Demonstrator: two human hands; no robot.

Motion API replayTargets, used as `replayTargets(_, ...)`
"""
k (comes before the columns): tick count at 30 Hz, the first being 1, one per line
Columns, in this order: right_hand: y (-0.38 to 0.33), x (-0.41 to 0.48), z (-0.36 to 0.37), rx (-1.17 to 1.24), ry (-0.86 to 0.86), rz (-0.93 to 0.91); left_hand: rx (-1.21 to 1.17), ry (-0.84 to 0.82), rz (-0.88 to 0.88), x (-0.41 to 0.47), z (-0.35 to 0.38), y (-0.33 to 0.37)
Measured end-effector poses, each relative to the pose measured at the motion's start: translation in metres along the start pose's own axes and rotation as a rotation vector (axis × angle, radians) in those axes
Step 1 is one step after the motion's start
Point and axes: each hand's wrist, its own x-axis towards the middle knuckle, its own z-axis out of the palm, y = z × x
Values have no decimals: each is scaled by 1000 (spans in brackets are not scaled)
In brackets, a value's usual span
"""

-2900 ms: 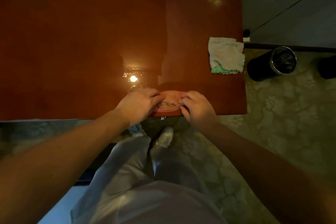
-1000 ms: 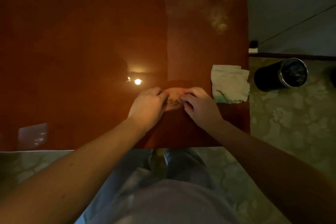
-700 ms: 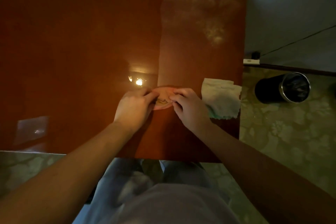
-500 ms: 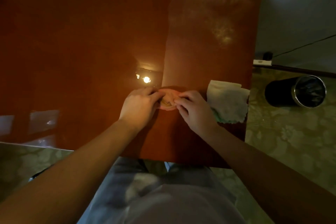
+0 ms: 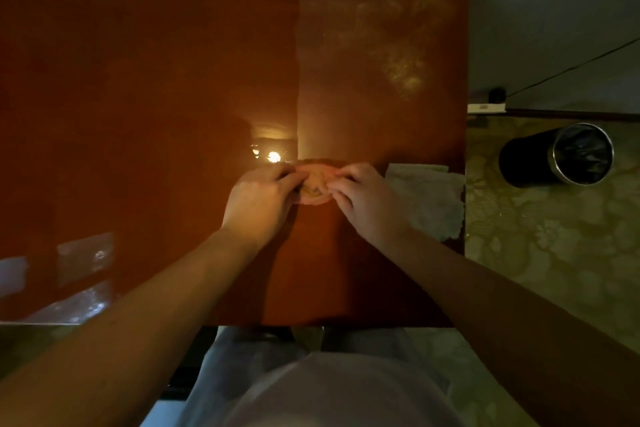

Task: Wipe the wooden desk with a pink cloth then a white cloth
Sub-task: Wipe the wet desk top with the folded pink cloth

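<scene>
Farther from the near edge of the table (image 5: 138, 80) than before, the pink cloth (image 5: 313, 185) sits bunched. Head view: left hand (image 5: 259, 204) and right hand (image 5: 367, 204) pinch it from either side, close together, probably steadying it for a push. The white cloth (image 5: 429, 198) waits beside them at the table's right edge, handy for later.

A single camera sits on the person's head, close above the surface (image 5: 138, 62), tipped steeply down. It faces the far edge and the wall (image 5: 554, 10) behind. The near edge crosses low in view, and floor (image 5: 554, 253) shows past the right edge.
</scene>
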Motion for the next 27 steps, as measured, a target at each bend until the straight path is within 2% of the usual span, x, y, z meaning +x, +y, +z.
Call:
replayTargets(3, 7, 36, -6, -31, 44, 71, 45, 21, 5, 37, -11, -5)
replayTargets(6, 8, 51, -11, -3, 88, 83, 71, -40, -38, 60, -18, -6)
replayTargets(9, 4, 36, -13, -29, 25, 103, -8, -60, -87, 47, -19, -2)
replayTargets(13, 2, 12, -8, -46, 10, 63, -98, -37, -53, 19, -12, 4)
replayTargets(16, 9, 37, -12, -78, 11, 43, -82, -13, -90, 42, -9, -5)
replayTargets(21, 8, 72, -25, -138, 18, 112, -83, -30, -110, 76, -16, -18)
replayTargets(27, -13, 35, -13, -98, -52, 190, -182, -69, 42, 39, -12, -29)
